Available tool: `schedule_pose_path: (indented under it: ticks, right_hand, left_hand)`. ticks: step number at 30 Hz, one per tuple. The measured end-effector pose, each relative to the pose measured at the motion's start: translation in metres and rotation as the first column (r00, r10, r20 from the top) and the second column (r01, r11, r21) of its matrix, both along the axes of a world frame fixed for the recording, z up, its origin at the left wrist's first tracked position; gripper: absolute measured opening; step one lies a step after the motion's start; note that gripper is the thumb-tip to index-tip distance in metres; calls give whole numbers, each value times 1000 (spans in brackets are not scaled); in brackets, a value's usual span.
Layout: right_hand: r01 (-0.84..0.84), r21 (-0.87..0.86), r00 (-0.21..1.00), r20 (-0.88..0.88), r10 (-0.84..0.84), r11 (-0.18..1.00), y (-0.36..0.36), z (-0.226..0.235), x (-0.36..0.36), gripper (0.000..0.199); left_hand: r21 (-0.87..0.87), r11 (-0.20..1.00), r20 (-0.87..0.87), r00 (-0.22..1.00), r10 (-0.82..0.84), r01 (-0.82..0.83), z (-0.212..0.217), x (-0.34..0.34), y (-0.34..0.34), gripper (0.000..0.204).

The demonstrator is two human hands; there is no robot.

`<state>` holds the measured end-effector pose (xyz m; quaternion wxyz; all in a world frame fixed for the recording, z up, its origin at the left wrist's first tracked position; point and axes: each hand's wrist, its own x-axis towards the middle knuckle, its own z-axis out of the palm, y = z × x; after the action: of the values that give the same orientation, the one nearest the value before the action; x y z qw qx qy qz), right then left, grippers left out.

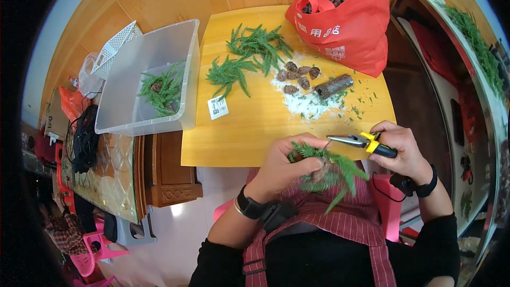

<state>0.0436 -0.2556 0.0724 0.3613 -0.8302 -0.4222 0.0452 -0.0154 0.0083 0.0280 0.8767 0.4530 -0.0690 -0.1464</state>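
My left hand (292, 162) is closed around a green pine sprig (337, 166) in front of the table's near edge. A brownish part of it, perhaps a pine cone, shows beside my thumb. In my right hand (402, 149) are long-nose pliers (366, 143) with yellow and black handles. Their tips point left, close to the upper edge of the sprig and my left fingers; whether they grip anything is too small to tell. Several small pine cones (303, 82) lie on the table beyond, by white powdery flakes (313, 105) and a dark brown cylinder (333, 86).
More green sprigs (257, 42) lie at the table's (234, 143) far side, near a white printed card (218, 107). A clear plastic bin (119, 122) on the left holds a finished-looking sprig with a cone (156, 86). A red bag (350, 37) of dark cones stands far right.
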Motion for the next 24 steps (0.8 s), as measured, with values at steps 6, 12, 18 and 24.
schedule_pose_path:
  ticks: [6,12,18,24]
  right_hand:
    - [48,71,999,-6,-48,996,6,3,-1,24]
    - [50,52,998,-35,-48,997,5,8,-3,24]
    - [119,0,991,-63,-119,993,5,7,-5,26]
    - [148,-40,976,167,-140,988,9,21,-7,25]
  left_hand:
    - [365,801,608,773,181,-474,4,4,-4,31]
    - [383,784,604,775,187,-488,6,2,-3,30]
    - [381,776,633,753,177,-503,2,4,-2,30]
    - [437,675,679,710,186,-595,3,7,-6,27]
